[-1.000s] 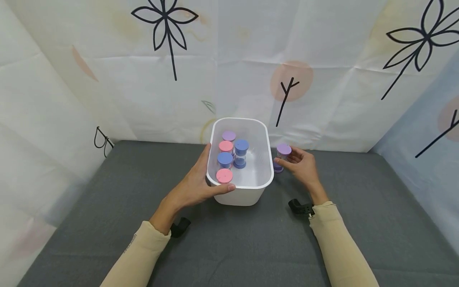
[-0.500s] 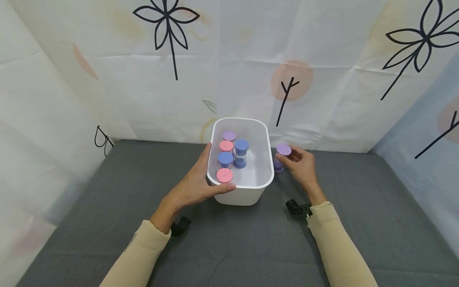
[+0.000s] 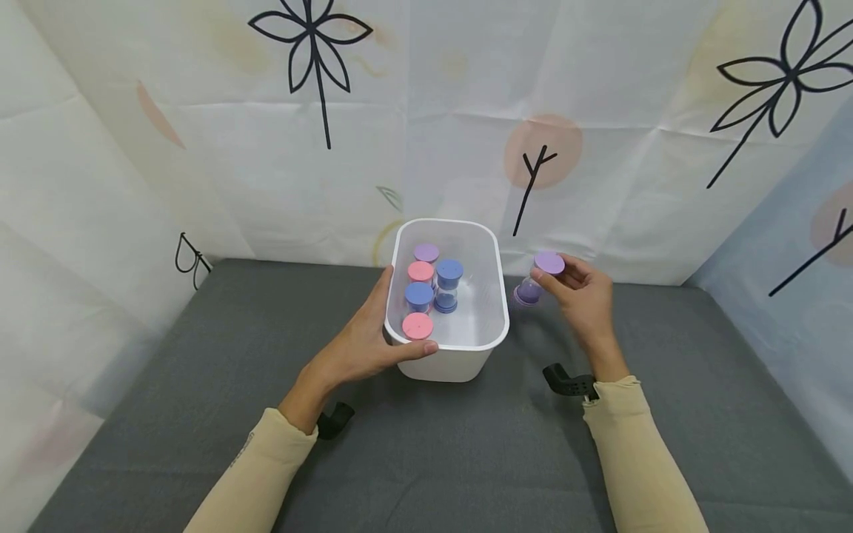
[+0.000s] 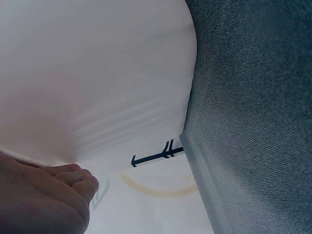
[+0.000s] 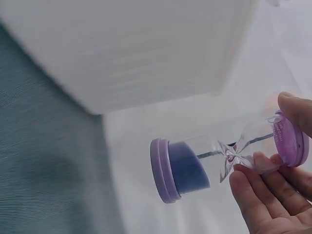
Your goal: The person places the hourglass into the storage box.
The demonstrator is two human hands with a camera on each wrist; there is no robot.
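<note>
A white plastic bin (image 3: 466, 348) stands in the middle of the head view. My left hand (image 3: 360, 337) holds its near left corner, fingers along the outer side wall and thumb over the front rim. In the left wrist view those fingers (image 4: 78, 178) lie against the bin's outside. To the right of the bin, my right hand (image 3: 583, 296) grips a purple-capped sand timer (image 3: 538, 277) by its upper end. The right wrist view shows this sand timer (image 5: 190, 165) tilted, thumb on the cap, fingers under the clear bulb, violet sand in the far end.
Inside the bin, several sand timers stand upright along its left side, among them a pink-capped one (image 3: 417, 326), a blue-capped one (image 3: 449, 272) and a purple-capped one (image 3: 426, 253). Grey cloth (image 3: 426, 459) covers the table. A patterned white curtain (image 3: 453, 148) hangs behind it.
My right hand has raised the purple sand timer from beside the bin and moved it rightward and away, tilting it. The left hand and the bin have stayed in place.
</note>
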